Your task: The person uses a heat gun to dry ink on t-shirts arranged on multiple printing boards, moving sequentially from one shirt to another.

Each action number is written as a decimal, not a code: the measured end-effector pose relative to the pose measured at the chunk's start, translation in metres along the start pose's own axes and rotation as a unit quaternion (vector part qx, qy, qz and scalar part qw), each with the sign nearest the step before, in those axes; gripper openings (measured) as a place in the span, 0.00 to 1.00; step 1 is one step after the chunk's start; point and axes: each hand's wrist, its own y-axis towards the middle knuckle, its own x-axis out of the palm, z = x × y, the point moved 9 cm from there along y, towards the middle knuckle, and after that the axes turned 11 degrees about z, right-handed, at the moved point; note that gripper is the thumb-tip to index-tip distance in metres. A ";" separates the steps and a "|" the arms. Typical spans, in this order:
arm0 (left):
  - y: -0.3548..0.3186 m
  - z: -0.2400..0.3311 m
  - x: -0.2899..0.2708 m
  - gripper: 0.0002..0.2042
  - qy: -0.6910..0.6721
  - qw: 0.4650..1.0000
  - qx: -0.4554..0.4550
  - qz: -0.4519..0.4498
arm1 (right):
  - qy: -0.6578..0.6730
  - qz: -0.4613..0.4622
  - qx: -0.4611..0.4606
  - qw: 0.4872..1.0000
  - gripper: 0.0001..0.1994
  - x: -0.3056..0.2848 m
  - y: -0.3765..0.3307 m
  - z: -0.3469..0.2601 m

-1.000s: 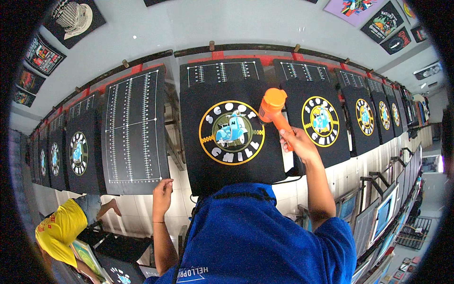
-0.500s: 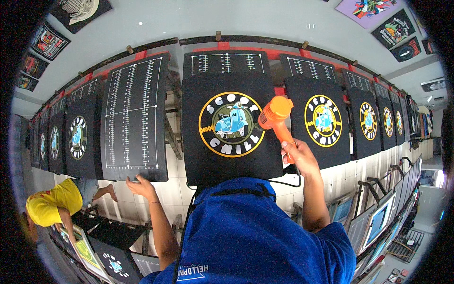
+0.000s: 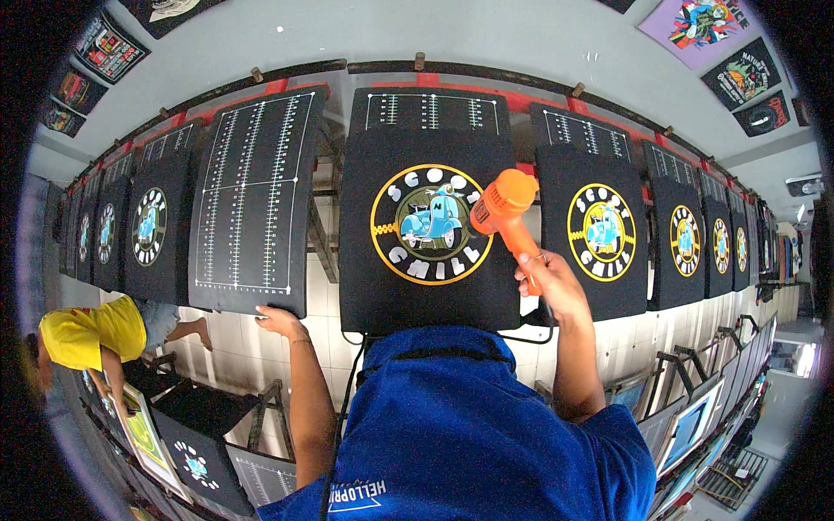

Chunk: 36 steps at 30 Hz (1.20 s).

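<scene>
Along a long row of print boards, the right hand (image 3: 546, 280) gripped an orange heat gun (image 3: 506, 211) aimed at the round scooter print on a black shirt (image 3: 426, 230); the left hand (image 3: 280, 321) rested open against the bare gridded board (image 3: 252, 200), which apparently awaited a shirt, while neighbouring black shirts (image 3: 604, 233) already bore prints.

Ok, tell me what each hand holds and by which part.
The right hand grips the orange heat gun by its handle. The left hand holds nothing; it rests at the lower edge of the black ruled board.
</scene>
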 end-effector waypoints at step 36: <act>0.006 -0.001 0.000 0.32 0.036 0.996 0.072 0.032 | -0.024 -0.036 -0.002 0.999 0.17 0.015 0.007 -0.006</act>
